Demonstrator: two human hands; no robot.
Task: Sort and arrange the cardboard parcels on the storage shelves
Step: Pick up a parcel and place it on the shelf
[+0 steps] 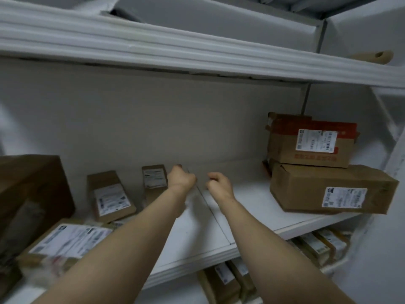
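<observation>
My left hand and my right hand reach deep into the middle white shelf, close together, fingers loosely curled, with nothing in them. A small labelled parcel stands just left of my left hand; I cannot tell whether they touch. Another small parcel leans further left. A flat labelled parcel lies at the front left, beside a large brown box. At the right, a red-taped box sits on a longer brown box.
An upper shelf hangs overhead with white wrapped goods on it. Several labelled parcels stand in a row on the lower shelf. A white upright post bounds the right side. Bare shelf board lies between my hands and the right stack.
</observation>
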